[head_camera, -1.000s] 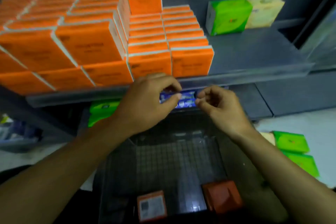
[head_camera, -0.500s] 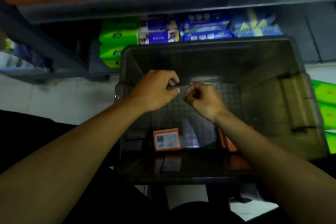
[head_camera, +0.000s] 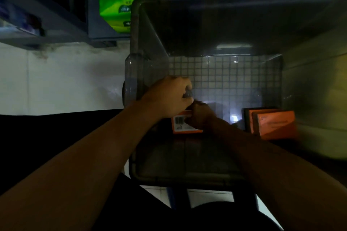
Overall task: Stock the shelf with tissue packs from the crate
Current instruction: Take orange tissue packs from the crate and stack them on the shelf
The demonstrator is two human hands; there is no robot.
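The crate (head_camera: 150,30) has open floor beyond the orange packs (head_camera: 274,124), walls all round.

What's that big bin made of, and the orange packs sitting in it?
The crate looks like smoky translucent plastic, glossy: the floor shows through its wall and light glints off it. The orange packs seem film-wrapped, faintly shiny, but dim light leaves that open.

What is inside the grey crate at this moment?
One orange barcode pack and more orange packs at the right wall. The left hand and right hand cover part of it.
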